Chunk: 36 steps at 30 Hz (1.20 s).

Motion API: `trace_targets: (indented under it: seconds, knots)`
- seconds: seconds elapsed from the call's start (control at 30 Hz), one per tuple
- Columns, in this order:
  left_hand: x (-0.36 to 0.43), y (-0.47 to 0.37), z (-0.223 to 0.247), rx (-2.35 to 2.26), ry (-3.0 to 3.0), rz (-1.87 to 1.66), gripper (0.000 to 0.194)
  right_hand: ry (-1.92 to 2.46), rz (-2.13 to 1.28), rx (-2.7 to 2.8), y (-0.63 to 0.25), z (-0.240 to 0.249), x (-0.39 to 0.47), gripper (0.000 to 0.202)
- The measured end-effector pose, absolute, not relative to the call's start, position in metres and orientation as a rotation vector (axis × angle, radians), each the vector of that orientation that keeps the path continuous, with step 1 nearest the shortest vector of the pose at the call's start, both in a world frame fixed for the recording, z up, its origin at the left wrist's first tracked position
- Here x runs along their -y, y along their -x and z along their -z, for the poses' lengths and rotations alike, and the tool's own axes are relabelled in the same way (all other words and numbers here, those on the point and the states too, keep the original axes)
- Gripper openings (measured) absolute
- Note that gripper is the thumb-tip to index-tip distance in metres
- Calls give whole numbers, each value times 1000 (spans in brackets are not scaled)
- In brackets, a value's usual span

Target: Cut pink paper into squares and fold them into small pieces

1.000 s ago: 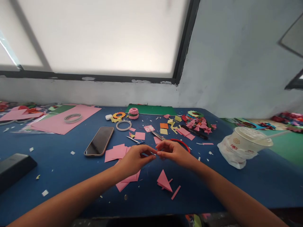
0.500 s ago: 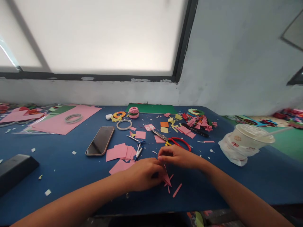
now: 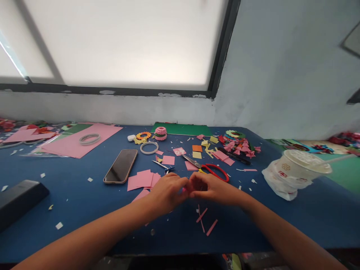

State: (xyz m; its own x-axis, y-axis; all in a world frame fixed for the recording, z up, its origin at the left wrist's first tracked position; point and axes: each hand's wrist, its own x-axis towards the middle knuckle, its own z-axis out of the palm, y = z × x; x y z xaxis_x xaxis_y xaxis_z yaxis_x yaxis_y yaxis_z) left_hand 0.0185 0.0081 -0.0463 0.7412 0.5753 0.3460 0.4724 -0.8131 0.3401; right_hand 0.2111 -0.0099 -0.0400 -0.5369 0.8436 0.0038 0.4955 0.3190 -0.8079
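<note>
My left hand (image 3: 168,192) and my right hand (image 3: 212,188) meet fingertip to fingertip above the table's near side. Both have their fingers curled in a pinch. A bit of pink paper (image 3: 184,190) shows between them; the fingers hide most of it. Just below lie several thin pink paper strips (image 3: 212,227). Pink paper squares (image 3: 144,179) are spread out by my left hand, partly behind it. Scissors with red handles (image 3: 215,171) rest beyond my right hand. A small blue-and-white tool (image 3: 168,169), partly hidden, lies beyond my left hand.
A phone (image 3: 120,167) and a tape roll (image 3: 149,147) lie to the left, with large pink sheets (image 3: 70,148) farther off. Folded pink paper pieces (image 3: 239,147) are heaped at the back right. A lidded cup in a plastic bag (image 3: 295,172) stands at the right.
The pink paper has been lifted off the table between my hands and is now mostly hidden. My left hand has risen and turned. The view has shifted slightly.
</note>
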Motion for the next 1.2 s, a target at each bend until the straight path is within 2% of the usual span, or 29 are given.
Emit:
trace_targets:
  seconds: [0.23, 0.4, 0.5, 0.63, 0.7, 0.77, 0.9, 1.2]
  knots:
    - [-11, -15, 41, -962, -2480, -614, 10, 1170, -1142, 2099, -213, 55, 1, 18]
    - [-16, -14, 44, -1078, -2392, -445, 26, 1218, -1045, 2131, -213, 61, -4, 12]
    - [-21, -15, 51, -1076, -2266, -443, 24, 1268, -877, 2245, -212, 59, -3, 11]
    - [-25, -16, 57, -1066, -2199, -440, 10, 1281, -545, 2292, -205, 58, -2, 11]
    - [-26, -16, 58, -1076, -2200, -434, 9, 1241, -524, 2253, -202, 61, -4, 13]
    - [-28, -16, 59, -1077, -2166, -422, 8, 1205, -553, 2225, -199, 66, -7, 7]
    - [-30, -15, 58, -1070, -2110, -401, 16, 1193, -529, 2242, -200, 72, -12, 15]
    - [-24, -13, 50, -1005, -2320, -369, 15, 1028, -449, 2466, -208, 66, -9, 10]
